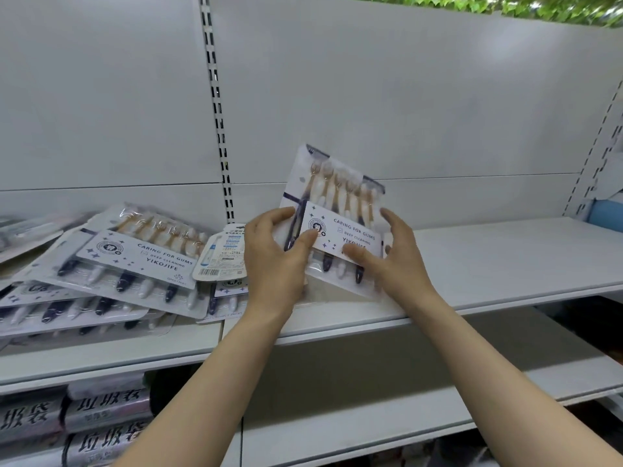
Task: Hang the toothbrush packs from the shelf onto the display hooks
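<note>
A toothbrush pack point(340, 197) with a white "CARING FOR GUMS" label stands tilted on the white shelf point(505, 257), top end up. My left hand point(274, 261) grips its left edge, thumb on the label. My right hand point(394, 257) holds its right side, with the thumb across the lower front. To the left, a loose pile of several toothbrush packs point(111, 271) lies flat on the shelf, and a smaller narrow pack point(224, 256) leans on that pile. No display hooks are in view.
A slotted upright point(219, 112) runs down the white back panel. Dark rolls printed with characters point(101, 416) fill the lower shelf at left. A blue item point(606, 214) sits at the far right. Green leaves point(505, 5) hang along the top edge.
</note>
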